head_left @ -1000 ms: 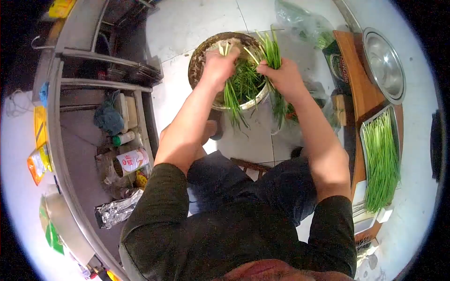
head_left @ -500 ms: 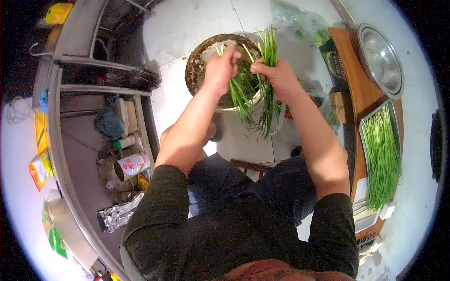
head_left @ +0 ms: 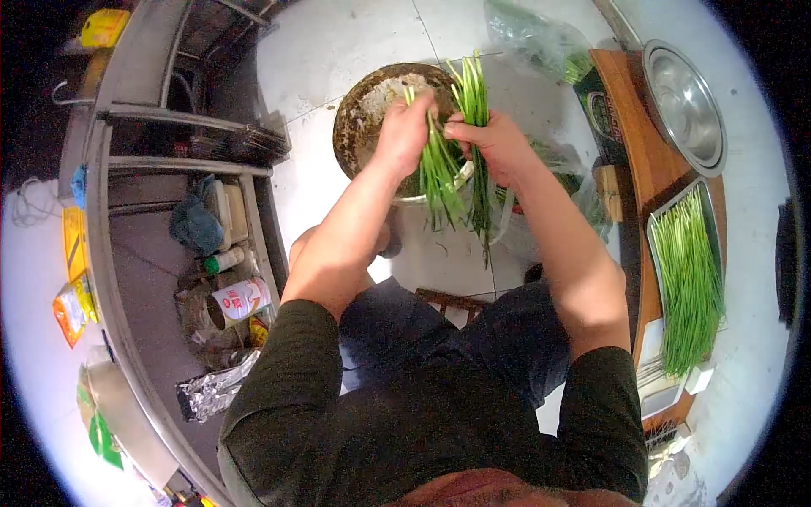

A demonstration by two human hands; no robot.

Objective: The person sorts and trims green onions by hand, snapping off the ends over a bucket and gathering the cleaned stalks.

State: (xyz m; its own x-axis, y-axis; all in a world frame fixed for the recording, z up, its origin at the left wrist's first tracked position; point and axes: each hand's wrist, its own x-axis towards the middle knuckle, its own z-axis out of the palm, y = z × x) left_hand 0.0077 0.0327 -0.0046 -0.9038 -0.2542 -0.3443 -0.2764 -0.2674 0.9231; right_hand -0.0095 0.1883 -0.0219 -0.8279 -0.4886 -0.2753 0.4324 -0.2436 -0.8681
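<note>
My left hand is closed around a bunch of green chives, its pale ends poking out above the fingers and the leaves hanging down. Beside it, my right hand grips a second, longer bunch of chives, held nearly upright with the pale ends on top. The thumb and fingers of the right hand are close to the left bunch. Both hands are over a round, stained bucket; greens show inside it, partly hidden by the hands.
On the right, a wooden stand bears a metal bowl and a tray of chives. A plastic bag lies on the tiled floor. A metal shelf with jars and packets stands left.
The left hand has closed more fully around its chives and moved slightly right. The right-hand bunch has shifted a little left and hangs straighter.
</note>
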